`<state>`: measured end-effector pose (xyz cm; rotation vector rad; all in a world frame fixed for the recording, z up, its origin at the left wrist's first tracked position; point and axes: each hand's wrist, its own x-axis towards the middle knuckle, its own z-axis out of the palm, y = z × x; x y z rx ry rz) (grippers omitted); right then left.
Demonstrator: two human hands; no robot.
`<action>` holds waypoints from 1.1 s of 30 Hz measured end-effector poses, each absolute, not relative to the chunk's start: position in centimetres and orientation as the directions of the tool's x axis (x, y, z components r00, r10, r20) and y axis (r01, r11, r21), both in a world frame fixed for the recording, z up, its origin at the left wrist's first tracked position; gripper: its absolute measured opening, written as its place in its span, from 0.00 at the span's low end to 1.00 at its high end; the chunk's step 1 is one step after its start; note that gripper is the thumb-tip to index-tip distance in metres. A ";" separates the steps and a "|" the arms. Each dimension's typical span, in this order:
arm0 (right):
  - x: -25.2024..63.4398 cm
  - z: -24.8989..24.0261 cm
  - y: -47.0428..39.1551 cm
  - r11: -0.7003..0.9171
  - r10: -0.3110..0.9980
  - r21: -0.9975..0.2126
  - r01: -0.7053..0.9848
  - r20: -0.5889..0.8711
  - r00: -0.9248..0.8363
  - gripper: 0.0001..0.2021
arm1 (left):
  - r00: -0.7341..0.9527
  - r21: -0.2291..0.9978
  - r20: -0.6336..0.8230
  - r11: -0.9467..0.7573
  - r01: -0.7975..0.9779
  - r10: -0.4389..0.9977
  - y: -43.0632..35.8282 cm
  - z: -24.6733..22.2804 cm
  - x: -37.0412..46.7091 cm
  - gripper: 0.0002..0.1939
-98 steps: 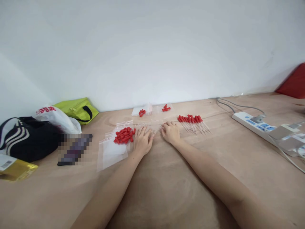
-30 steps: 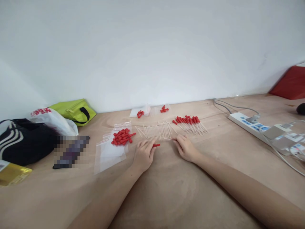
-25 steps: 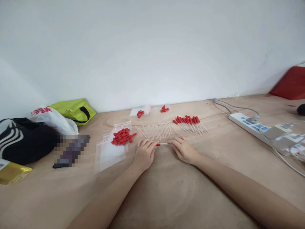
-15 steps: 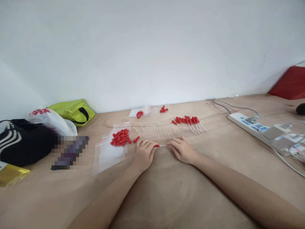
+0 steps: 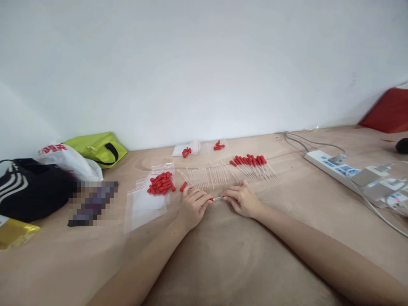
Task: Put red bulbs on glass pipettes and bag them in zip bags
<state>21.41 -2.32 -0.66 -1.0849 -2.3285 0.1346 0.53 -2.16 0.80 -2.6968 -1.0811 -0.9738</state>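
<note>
My left hand (image 5: 193, 205) pinches a red rubber dropper bulb (image 5: 211, 199), most of it covered by the fingers. A thin clear dropper tube (image 5: 218, 198) runs from the bulb's mouth to my right hand (image 5: 241, 199), whose fingers are closed on its other end. Just beyond the hands lies a row of loose clear tubes (image 5: 208, 175). One single red bulb (image 5: 182, 186) rests near my left fingertips, beside a heap of red bulbs (image 5: 161, 182) on clear zip bags (image 5: 148, 208). Droppers with red bulbs fitted (image 5: 253, 165) lie side by side at the right.
Small bags with red bulbs (image 5: 186, 152) lie by the wall. A power strip (image 5: 331, 165) with chargers and cables stands right. At left are a black bag (image 5: 35, 191), a white plastic bag (image 5: 68, 163), a lime pouch (image 5: 95, 146) and a blurred-out item (image 5: 94, 204).
Both hands have shifted slightly; the bulb and tube between them now sit a little lower and tilted, with less tube showing between the fingers.
</note>
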 end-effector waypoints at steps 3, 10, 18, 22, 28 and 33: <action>21.2 -0.5 -2.5 0.668 0.727 -0.289 0.686 0.449 -0.519 0.11 | 0.559 0.150 0.565 -0.742 0.654 0.607 -2.2 0.9 0.6 0.12; 20.8 -0.4 -2.9 0.688 0.701 -0.257 0.678 0.477 -0.530 0.12 | 0.591 0.173 0.516 -0.751 0.637 0.620 -2.4 1.2 0.6 0.12; 20.1 -0.5 -3.4 0.708 0.679 -0.253 0.660 0.501 -0.537 0.12 | 0.650 0.150 0.507 -0.800 0.581 0.567 -2.4 1.3 0.8 0.11; 19.7 -0.6 -3.2 0.711 0.681 -0.269 0.649 0.491 -0.543 0.13 | 0.655 0.150 0.499 -0.801 0.579 0.567 -2.5 1.3 0.8 0.12; 19.7 0.3 -2.9 0.694 0.688 -0.189 0.695 0.458 -0.562 0.11 | 0.577 0.170 0.488 -0.720 0.673 0.655 -2.2 1.3 0.5 0.09; 20.8 0.6 -2.1 0.611 0.728 -0.097 0.785 0.458 -0.510 0.10 | 0.473 0.141 0.542 -0.631 0.763 0.694 -1.7 0.7 -0.3 0.11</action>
